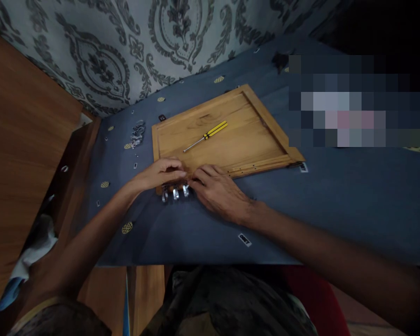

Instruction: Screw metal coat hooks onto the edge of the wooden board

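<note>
A framed wooden panel (231,135) lies on the blue patterned cloth, with a yellow and black screwdriver (215,130) resting on it. Three shiny metal hooks (175,193) stick out from the panel's near left edge. Above them is my left hand (166,171), its fingers bent together at the edge. Close beside it, my right hand (219,191) has curled fingers at the same edge, just right of the hooks. The fingertips of both hands nearly meet, and whatever they pinch is too small to make out. Small dark holes run along the panel's near edge to the right.
More loose metal pieces (138,134) lie on the cloth left of the panel. A small black item (162,118) sits behind its far left corner. Wooden furniture (24,126) stands at the left, and a patterned wall (182,37) rises behind. The upper right is pixelated.
</note>
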`<act>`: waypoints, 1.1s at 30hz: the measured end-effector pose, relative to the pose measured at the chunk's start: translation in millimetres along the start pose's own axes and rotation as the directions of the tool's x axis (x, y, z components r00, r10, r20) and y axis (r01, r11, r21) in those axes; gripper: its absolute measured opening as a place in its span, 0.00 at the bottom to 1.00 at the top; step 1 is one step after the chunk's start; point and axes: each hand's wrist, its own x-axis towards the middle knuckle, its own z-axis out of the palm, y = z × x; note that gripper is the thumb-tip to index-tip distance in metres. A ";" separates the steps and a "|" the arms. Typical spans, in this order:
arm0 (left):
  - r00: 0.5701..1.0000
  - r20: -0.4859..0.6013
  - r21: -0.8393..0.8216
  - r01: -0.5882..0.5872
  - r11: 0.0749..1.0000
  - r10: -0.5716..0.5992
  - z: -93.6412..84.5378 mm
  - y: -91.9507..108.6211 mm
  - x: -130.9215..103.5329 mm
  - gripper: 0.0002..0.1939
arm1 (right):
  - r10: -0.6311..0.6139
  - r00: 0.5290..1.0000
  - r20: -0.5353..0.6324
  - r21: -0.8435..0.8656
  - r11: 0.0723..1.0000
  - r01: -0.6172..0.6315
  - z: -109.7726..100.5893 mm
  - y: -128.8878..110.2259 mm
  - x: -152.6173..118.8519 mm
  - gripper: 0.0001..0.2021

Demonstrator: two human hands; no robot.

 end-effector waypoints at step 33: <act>0.907 -0.415 0.391 0.114 0.913 0.065 66.3 6.4 -45.2 0.19 | 0.000 1.000 -0.008 0.031 1.000 0.001 0.9 -0.6 -1.4 0.11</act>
